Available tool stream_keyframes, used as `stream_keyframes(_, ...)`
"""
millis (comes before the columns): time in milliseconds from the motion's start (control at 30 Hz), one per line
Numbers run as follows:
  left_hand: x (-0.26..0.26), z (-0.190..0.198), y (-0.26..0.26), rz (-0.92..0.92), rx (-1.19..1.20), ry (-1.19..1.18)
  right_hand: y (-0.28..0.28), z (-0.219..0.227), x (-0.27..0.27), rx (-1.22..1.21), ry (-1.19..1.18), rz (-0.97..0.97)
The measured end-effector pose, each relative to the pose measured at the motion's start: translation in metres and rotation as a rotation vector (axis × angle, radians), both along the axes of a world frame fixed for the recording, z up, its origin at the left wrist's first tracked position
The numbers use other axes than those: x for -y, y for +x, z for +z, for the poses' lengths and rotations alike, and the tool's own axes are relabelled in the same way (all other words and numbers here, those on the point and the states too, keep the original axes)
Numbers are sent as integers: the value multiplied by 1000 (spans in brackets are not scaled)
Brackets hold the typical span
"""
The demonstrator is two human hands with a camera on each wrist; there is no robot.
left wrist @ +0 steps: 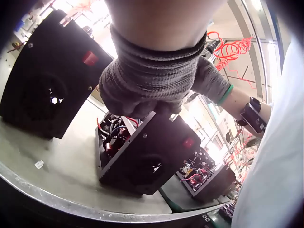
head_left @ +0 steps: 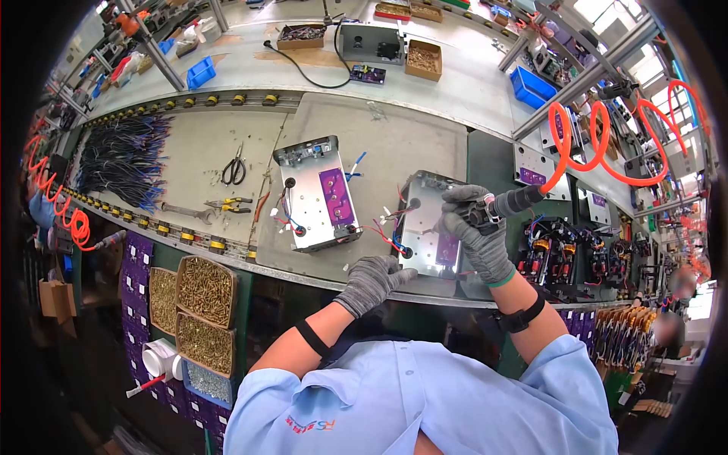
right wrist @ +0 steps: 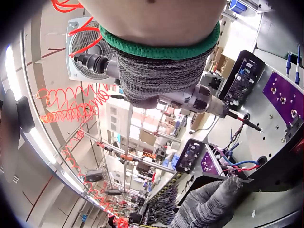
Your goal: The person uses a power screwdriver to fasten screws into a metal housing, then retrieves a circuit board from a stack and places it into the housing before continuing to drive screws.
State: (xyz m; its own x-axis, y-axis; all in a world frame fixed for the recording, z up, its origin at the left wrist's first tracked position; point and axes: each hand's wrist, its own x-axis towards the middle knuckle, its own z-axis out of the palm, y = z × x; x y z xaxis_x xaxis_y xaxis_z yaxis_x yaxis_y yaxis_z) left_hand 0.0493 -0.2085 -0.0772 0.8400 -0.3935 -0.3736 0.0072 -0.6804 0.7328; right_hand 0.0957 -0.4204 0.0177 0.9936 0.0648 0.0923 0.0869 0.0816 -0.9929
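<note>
My gloved right hand (head_left: 479,235) grips a pneumatic screwdriver (right wrist: 202,99), whose bit reaches over the metal top of the right-hand unit (head_left: 428,227). In the right wrist view the bit tip is close to a hole in that metal plate; contact cannot be told. My gloved left hand (head_left: 373,282) rests at the near edge of the same unit, its fingers over the black panel (left wrist: 152,159). Red and blue wires (head_left: 400,244) come out through holes beside it. A purple board (right wrist: 285,97) lies on the plate.
A second unit (head_left: 318,201) stands to the left. Farther left lie black scissors (head_left: 236,168), yellow-handled pliers (head_left: 230,205), a wrench (head_left: 186,211) and a cable bundle (head_left: 121,159). Screw trays (head_left: 205,292) are at the lower left. An orange coiled hose (head_left: 599,178) hangs at the right.
</note>
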Motion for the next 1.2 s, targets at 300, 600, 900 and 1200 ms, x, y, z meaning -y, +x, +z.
stream_keyframes(300, -2, 3, 5, 15, -27, 29, 18, 0, 0, 16, -37, -9)
stream_keyframes(600, 0, 1, 1, 59, -103, -63, 16, 6, -3, -45, -46, -12)
stream_keyframes(900, 1, -3, -1, 71, -107, -54, 18, 0, 0, 17, -66, -16)
stream_keyframes(1200, 1, 4, -1, 83, -123, -42, 11, -9, -6, -26, 4, 28)
